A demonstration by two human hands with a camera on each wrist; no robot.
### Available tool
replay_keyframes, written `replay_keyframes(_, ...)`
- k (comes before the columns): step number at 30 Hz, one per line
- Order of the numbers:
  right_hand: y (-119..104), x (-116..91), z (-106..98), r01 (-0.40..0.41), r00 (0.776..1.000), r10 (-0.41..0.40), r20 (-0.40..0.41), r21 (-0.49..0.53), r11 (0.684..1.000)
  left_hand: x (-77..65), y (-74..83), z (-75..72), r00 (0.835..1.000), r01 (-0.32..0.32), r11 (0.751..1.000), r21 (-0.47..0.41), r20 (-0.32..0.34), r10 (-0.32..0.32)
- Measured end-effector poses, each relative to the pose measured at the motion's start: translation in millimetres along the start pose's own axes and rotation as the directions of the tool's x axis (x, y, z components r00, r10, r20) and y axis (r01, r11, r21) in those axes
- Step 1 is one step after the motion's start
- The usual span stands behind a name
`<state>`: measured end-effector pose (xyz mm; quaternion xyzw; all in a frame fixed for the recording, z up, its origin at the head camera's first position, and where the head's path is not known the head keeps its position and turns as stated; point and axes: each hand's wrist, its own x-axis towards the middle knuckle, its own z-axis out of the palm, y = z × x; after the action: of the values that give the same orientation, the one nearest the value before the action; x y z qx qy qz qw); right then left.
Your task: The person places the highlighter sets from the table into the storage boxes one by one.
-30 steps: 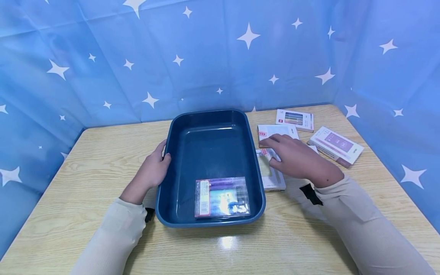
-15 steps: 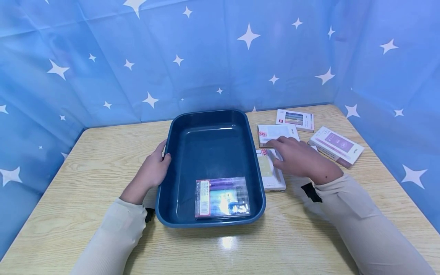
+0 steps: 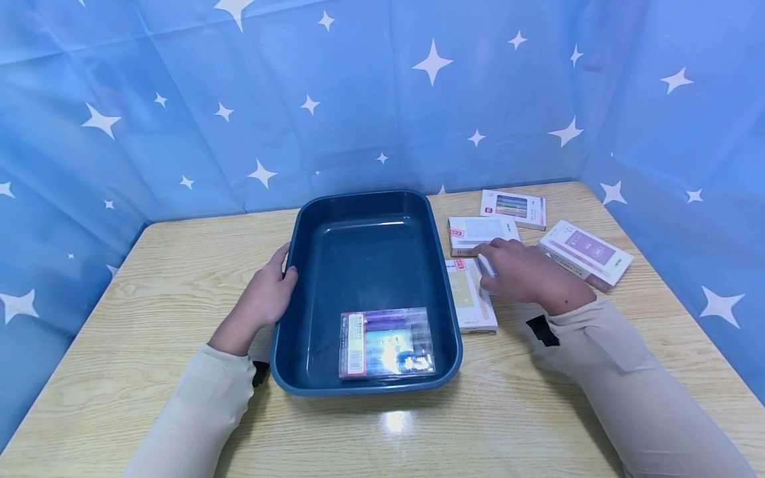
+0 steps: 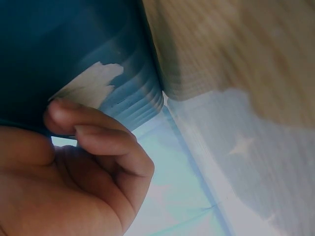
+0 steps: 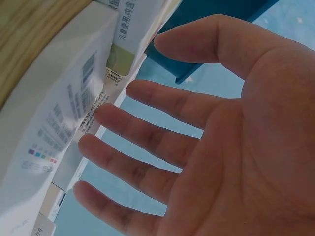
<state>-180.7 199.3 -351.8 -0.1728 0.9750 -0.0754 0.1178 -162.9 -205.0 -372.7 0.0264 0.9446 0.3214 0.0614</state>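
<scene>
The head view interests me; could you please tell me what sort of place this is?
Probably a staged tabletop workspace, judging by the star-patterned cloth around the table, and the tray with boxes laid out beside it.

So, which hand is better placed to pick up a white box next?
Probably the right hand: its fingers are extended beside the white boxes, while the left hand grips the blue tray.
</scene>
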Motion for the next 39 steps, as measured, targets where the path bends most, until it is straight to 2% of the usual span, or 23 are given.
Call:
replay_keyframes(9,3.2,1.7,0.8,-0.019,1.0,0.019,0.025,0.018,1.0,1.9,-1.4,1.0,1.0,0.005,1.0,0.003,0.001,-0.005)
replay_keyframes(24,8.0,-0.7,1.0,0.007,0.999,-0.008,0.035,0.022,1.0,1.8,-2.5,1.7,1.0,0.0,1.0,-0.004,-0.008,0.0)
replay_keyframes(33,9.2,-1.2,2.0,-0.033,0.998,0.031,0.054,0.033,0.999,2.0,-2.9,1.6,1.0,0.007,1.0,-0.006,-0.002,-0.007)
replay_keyframes(39,12.1,-1.1,2.2,-0.031,0.998,0.03,0.047,0.036,0.999,1.4,-2.9,1.7,1.0,0.012,1.0,-0.004,0.0,-0.012)
